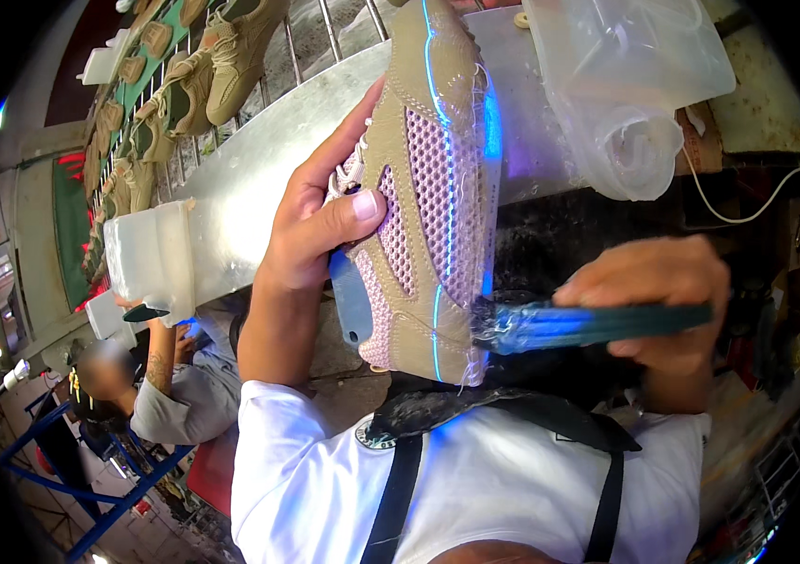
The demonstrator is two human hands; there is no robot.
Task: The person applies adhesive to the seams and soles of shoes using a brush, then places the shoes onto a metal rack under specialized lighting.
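My left hand grips a tan shoe upper with pinkish mesh panels by its laced side, thumb pressed on the mesh. The toe points away from me and the heel is near my chest. A blue-grey shoe last with a small hole sticks out of the collar. Thin blue lines of light run lengthwise along the upper. Closed around a dark-handled brush, my right hand is slightly blurred. The wet-looking bristles meet the upper's bottom edge near the heel, where clear, stringy liquid shows.
Beyond the shoe runs a metal ledge. Translucent plastic containers stand at the far right, another container at its left end. Several tan shoes line a barred rack at the far left. Another person sits at left.
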